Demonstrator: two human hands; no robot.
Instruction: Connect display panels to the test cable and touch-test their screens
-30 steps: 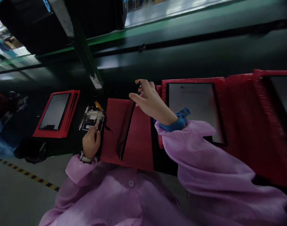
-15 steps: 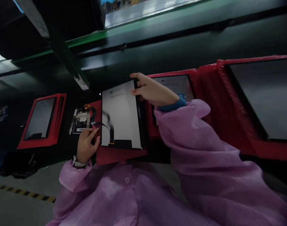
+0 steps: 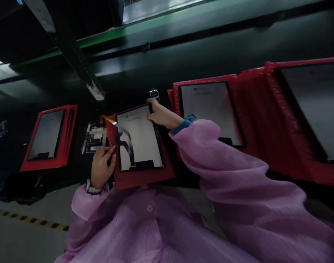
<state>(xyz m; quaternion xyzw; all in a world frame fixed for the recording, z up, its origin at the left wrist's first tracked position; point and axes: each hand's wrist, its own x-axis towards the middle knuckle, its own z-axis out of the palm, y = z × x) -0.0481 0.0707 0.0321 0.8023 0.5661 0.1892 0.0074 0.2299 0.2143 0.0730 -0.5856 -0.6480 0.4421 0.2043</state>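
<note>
In front of me a grey-white display panel (image 3: 143, 140) with a black frame lies face up over a red sheet (image 3: 145, 179). My right hand (image 3: 162, 114) grips its upper right corner, thumb on the face and fingers over the edge. A dark flex cable (image 3: 124, 142) arches from the panel's lower edge toward the upper left, ending in an orange tip. My left hand (image 3: 101, 168) pinches the raised left edge of the red sheet. Beside that hand lies an opened device with a circuit board (image 3: 96, 138), and a white pen-like tool (image 3: 86, 138) rests along it.
Another panel (image 3: 46, 135) sits on stacked red sheets at left. To the right, a panel (image 3: 207, 109) and a larger one (image 3: 314, 106) lie on red padded wrapping. A small dark device (image 3: 153, 94) is beyond my right hand. A green post (image 3: 73, 62) rises behind the bench.
My right hand has brought the panel's top edge down and left, so the panel lies flatter over the red sheet. The sheet's left edge has lifted beside my left hand.
</note>
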